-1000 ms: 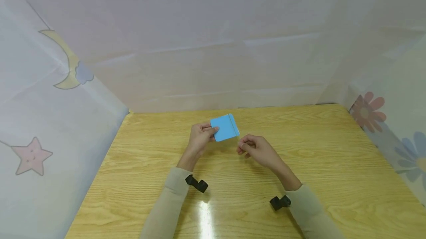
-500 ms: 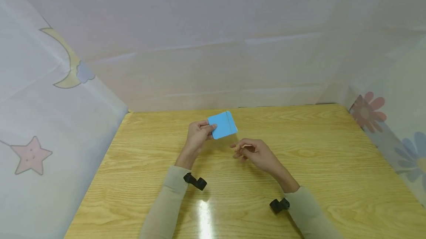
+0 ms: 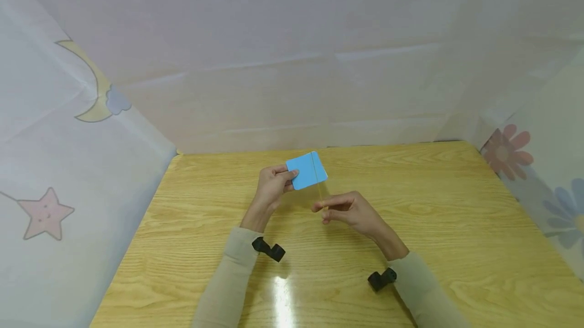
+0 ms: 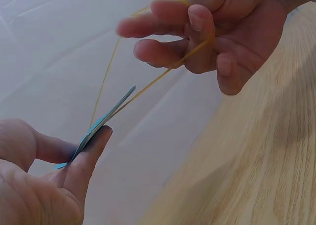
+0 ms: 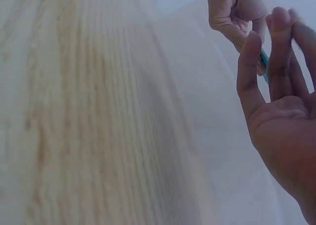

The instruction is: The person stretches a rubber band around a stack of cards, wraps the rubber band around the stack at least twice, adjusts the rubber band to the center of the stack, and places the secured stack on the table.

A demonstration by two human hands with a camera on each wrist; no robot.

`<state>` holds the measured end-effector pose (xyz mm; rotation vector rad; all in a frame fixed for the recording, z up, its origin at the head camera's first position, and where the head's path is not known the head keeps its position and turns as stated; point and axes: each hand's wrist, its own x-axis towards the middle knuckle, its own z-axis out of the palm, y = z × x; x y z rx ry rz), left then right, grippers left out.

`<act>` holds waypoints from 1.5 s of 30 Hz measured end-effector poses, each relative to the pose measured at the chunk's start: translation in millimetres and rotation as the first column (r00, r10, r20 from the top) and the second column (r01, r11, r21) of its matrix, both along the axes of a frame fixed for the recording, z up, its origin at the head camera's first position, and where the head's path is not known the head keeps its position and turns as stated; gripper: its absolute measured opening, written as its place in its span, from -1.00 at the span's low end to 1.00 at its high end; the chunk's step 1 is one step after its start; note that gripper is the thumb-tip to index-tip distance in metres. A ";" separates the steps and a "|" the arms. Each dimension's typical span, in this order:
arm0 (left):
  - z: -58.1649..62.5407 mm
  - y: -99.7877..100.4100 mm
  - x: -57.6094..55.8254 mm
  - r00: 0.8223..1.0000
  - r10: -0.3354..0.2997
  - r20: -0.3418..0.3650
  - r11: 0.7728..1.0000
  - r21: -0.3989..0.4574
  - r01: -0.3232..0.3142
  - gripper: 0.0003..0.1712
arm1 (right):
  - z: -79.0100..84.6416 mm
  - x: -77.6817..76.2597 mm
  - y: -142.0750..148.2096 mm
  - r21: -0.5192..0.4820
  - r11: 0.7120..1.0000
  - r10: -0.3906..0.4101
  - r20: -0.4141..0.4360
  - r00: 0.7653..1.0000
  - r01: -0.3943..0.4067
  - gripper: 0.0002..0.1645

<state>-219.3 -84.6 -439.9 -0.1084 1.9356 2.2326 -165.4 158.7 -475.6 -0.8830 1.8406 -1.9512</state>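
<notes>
A thin blue square card (image 3: 301,172) with rounded corners is pinched between the thumb and fingers of my left hand (image 3: 271,186), held up over the table. Near the card's right edge a yellow rubber band (image 3: 319,192) crosses its face and stretches toward me. My right hand (image 3: 350,210) has the other end of the band hooked on its bent fingers. In the left wrist view both strands of the rubber band (image 4: 157,80) run taut from the card (image 4: 116,106) to the right hand (image 4: 217,42). The right wrist view shows only a sliver of the card (image 5: 265,59) behind the fingers.
The wood-grain table (image 3: 182,216) extends under both arms. A pale cloth backdrop (image 3: 274,89) rises at its far edge and sides, printed with a moon, a star and flowers. Each wrist wears a small black camera (image 3: 382,280).
The right hand has moved slightly down and left, its fingers spreading and drawing the rubber band out farther from the card. The left hand and card have shifted slightly up and left.
</notes>
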 end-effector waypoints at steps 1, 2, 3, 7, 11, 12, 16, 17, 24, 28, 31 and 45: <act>0.5 1.1 0.4 1.000 0.005 0.001 1.000 0.005 -0.005 -0.64 | -0.6 0.6 0.3 -0.010 1.000 0.010 -0.001 1.000 -0.010 -0.58; 1.1 2.3 0.9 1.000 0.011 0.002 1.000 0.010 -0.011 -0.65 | -1.5 1.2 0.4 -0.017 1.000 0.017 -0.014 1.000 -0.017 -0.54; 1.6 3.7 1.4 1.000 0.016 0.004 1.000 0.018 -0.016 -0.65 | -2.7 1.9 0.1 -0.020 1.000 0.019 -0.033 0.999 -0.020 -0.50; 2.2 9.9 3.1 0.999 0.042 0.011 0.998 0.053 -0.043 -0.65 | -5.7 6.4 -5.2 -0.004 1.000 0.000 -0.126 0.992 0.000 -0.35; 1.9 16.4 4.2 0.997 0.082 0.005 0.993 0.082 -0.082 -0.64 | -7.2 11.8 -15.5 -0.035 0.999 -0.011 -0.131 0.991 0.007 -0.21; 1.8 17.8 4.5 0.996 0.094 0.006 0.992 0.086 -0.094 -0.64 | -7.7 13.3 -18.3 -0.061 0.998 -0.007 -0.113 0.994 0.000 -0.18; 0.4 21.5 6.0 0.992 0.125 0.000 0.988 0.088 -0.125 -0.64 | -9.5 19.5 -28.3 -0.170 0.985 -0.017 -0.017 1.000 0.014 -0.12; 0.1 22.0 6.5 0.992 0.129 -0.006 0.988 0.085 -0.128 -0.64 | -9.7 21.0 -30.3 -0.192 0.981 -0.028 0.031 0.999 0.033 -0.13; 2.3 23.9 10.2 0.990 0.130 -0.057 0.989 0.072 -0.126 -0.63 | -4.3 27.6 -41.7 -0.343 0.894 -0.120 0.438 0.891 0.289 -0.25; 3.4 25.4 11.6 0.987 0.127 -0.095 0.991 0.050 -0.122 -0.61 | 3.1 30.3 -46.2 -0.339 0.847 -0.170 0.558 0.812 0.410 -0.18; 2.7 26.3 12.6 0.982 0.134 -0.133 0.991 0.018 -0.133 -0.63 | 7.6 32.1 -48.6 -0.307 0.837 -0.213 0.580 0.786 0.453 -0.17; -7.3 31.1 19.5 0.978 0.066 -0.199 0.989 -0.119 -0.091 -0.63 | 13.8 24.6 -30.8 -0.128 0.827 -0.290 0.737 0.611 0.548 -0.19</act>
